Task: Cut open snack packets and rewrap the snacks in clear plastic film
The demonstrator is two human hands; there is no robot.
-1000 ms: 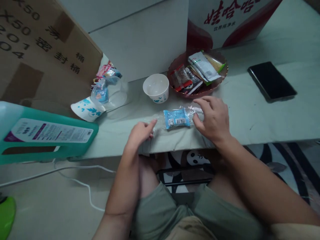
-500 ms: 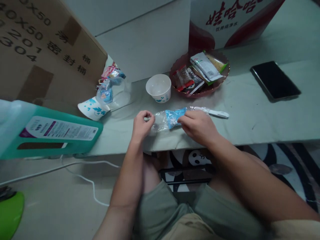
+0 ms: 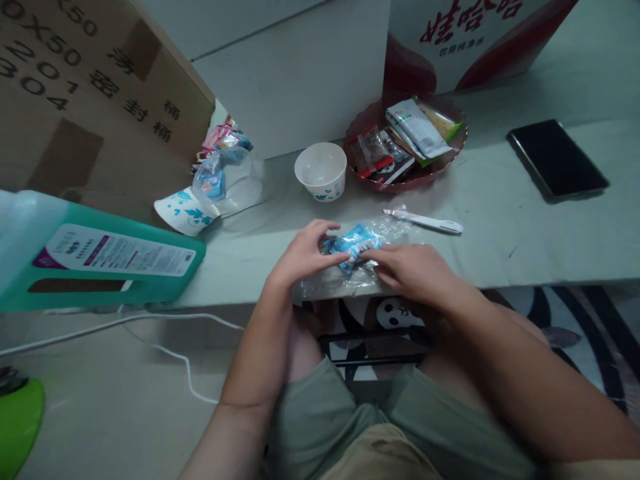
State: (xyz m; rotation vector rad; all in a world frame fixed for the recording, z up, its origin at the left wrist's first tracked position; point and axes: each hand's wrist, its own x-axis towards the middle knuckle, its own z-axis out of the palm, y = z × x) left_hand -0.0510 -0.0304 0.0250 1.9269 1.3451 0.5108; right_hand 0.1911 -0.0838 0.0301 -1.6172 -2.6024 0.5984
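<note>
A clear plastic bag (image 3: 350, 277) holding a blue snack packet (image 3: 354, 243) lies at the table's front edge. My left hand (image 3: 305, 253) pinches the bag and packet from the left. From the right, my right hand (image 3: 407, 270) grips the same bag with its fingers closed on the plastic. A white pen-like tool (image 3: 425, 222) lies on the table just beyond my right hand.
A white paper bowl (image 3: 321, 171) and a reddish dish (image 3: 453, 150) of wrapped snacks stand behind. A tipped paper cup (image 3: 185, 212), a clear bag of sweets (image 3: 220, 175), a green jug (image 3: 100, 263), cardboard boxes (image 3: 90, 87) and a black phone (image 3: 557, 159) surround the spot.
Both hands drew the bag with the blue packet toward the table's front edge and closer together. The white tool stays where it lay.
</note>
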